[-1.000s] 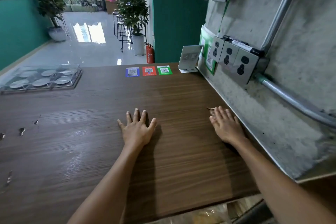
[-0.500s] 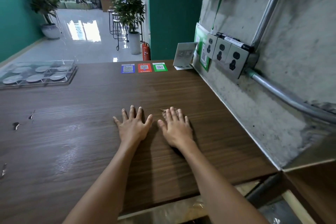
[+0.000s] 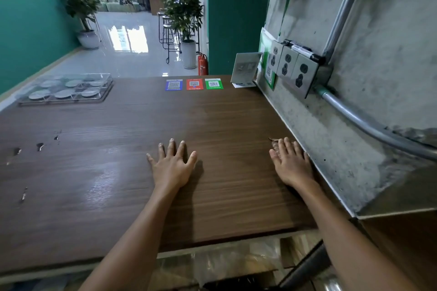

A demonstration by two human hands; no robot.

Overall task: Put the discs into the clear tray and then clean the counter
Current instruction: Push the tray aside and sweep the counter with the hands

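Observation:
The clear tray (image 3: 107,84) sits at the counter's far left, with several grey discs (image 3: 63,93) lying in its compartments. My left hand (image 3: 172,165) lies flat on the brown wooden counter (image 3: 224,125) near its middle, fingers spread, holding nothing. My right hand (image 3: 292,164) lies flat at the counter's right edge, against the concrete wall. It presses down on a thin brownish wipe (image 3: 273,141). Only a corner of the wipe shows past the fingertips.
Small dark spots (image 3: 40,146) and a wet sheen (image 3: 101,175) mark the counter's left part. Blue, red and green QR cards (image 3: 194,84) and a standing sign (image 3: 244,69) line the far edge. Wall sockets (image 3: 292,69) and a metal conduit (image 3: 359,118) run along the right.
My right hand slid from the wall to beside my left hand, then back right to the wall, with the wipe under it. My left hand stayed put.

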